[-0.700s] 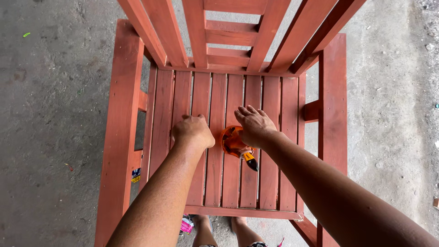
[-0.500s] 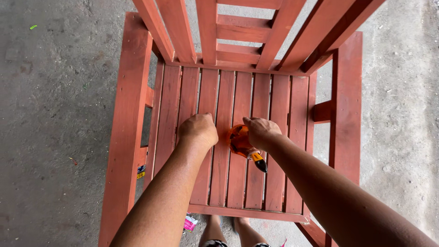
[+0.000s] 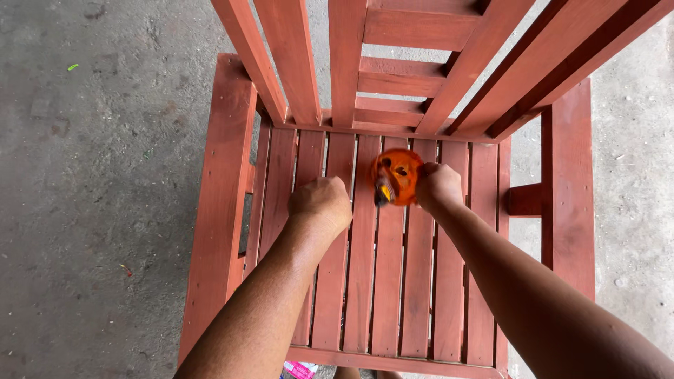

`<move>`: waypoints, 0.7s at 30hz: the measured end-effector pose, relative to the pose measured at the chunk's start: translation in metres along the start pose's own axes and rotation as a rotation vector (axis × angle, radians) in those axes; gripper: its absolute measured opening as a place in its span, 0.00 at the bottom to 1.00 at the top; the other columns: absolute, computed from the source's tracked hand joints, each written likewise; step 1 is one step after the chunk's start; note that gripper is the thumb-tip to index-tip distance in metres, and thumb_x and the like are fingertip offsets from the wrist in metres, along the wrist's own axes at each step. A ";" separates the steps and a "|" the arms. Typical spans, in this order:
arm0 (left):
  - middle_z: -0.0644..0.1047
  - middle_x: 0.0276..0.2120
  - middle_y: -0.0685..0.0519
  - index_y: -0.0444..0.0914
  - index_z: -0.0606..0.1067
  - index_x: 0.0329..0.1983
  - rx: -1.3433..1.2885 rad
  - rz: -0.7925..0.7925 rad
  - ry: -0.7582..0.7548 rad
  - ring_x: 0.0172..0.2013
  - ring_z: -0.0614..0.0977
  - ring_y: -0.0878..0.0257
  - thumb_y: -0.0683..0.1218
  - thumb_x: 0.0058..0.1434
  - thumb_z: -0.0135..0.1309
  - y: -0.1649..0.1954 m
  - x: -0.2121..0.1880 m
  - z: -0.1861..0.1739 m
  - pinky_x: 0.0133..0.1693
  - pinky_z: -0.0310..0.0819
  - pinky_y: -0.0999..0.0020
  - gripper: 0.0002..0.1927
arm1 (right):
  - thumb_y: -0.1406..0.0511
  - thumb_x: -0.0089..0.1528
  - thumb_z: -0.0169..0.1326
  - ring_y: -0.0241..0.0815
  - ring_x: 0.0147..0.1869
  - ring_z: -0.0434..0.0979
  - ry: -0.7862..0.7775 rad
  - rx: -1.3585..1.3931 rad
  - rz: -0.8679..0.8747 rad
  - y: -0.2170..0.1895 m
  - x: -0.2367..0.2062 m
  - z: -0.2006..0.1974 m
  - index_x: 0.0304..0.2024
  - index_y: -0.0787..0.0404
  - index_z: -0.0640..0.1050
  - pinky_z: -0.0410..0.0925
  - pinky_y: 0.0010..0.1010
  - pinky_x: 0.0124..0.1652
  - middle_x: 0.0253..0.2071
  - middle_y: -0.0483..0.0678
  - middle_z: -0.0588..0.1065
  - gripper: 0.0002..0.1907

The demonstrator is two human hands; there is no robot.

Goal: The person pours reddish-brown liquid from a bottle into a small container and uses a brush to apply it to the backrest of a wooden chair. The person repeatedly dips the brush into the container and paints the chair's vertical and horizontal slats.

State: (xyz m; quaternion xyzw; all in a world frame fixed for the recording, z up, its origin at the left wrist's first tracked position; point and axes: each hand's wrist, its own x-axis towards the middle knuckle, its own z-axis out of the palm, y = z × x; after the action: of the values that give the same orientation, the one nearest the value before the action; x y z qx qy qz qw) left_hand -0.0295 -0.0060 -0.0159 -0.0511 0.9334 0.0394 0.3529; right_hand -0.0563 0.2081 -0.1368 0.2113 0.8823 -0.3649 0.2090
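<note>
A red-brown wooden slatted chair [image 3: 225,182] stands below me on a concrete floor. My left hand [image 3: 321,201] is closed into a fist and rests on the seat slats near the middle. Just right of it, my right hand [image 3: 438,187] grips an orange tool [image 3: 395,176] with a black and yellow part, held over the slats near the backrest. What the left fist holds, if anything, is hidden.
The chair's backrest slats [image 3: 347,56] rise toward me at the top. Its armrests run along the left side and the right side [image 3: 569,175]. Grey concrete floor [image 3: 91,175] surrounds the chair. A small pink item [image 3: 300,369] lies under the front edge.
The right hand has lifted the orange tool off the seat and turned it, moving up toward the backrest. The view has moved closer to the chair. The left fist stays on the slats.
</note>
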 end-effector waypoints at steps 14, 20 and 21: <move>0.80 0.45 0.38 0.34 0.78 0.46 -0.179 0.048 0.075 0.46 0.84 0.47 0.39 0.62 0.57 0.019 0.003 -0.002 0.46 0.85 0.55 0.10 | 0.59 0.73 0.44 0.45 0.39 0.85 -0.143 0.619 0.229 0.012 0.004 0.008 0.55 0.69 0.76 0.80 0.31 0.36 0.44 0.58 0.80 0.20; 0.82 0.41 0.40 0.33 0.79 0.44 -0.226 0.030 0.024 0.43 0.86 0.51 0.41 0.62 0.57 0.039 -0.010 -0.004 0.45 0.85 0.58 0.09 | 0.62 0.65 0.52 0.44 0.52 0.83 -0.140 0.135 -0.057 0.044 -0.050 0.009 0.56 0.58 0.78 0.75 0.32 0.53 0.47 0.49 0.82 0.18; 0.83 0.40 0.40 0.33 0.79 0.43 -0.240 0.028 0.006 0.42 0.87 0.52 0.41 0.62 0.57 0.044 -0.014 -0.004 0.46 0.84 0.59 0.09 | 0.63 0.61 0.57 0.42 0.56 0.83 -0.151 0.066 -0.201 0.046 -0.060 0.010 0.58 0.57 0.77 0.74 0.30 0.59 0.51 0.46 0.81 0.21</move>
State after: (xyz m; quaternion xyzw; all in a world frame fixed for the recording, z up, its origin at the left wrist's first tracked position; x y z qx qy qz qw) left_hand -0.0271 0.0380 -0.0016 -0.0801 0.9238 0.1555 0.3407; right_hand 0.0190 0.2168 -0.1375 0.1008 0.8683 -0.4278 0.2300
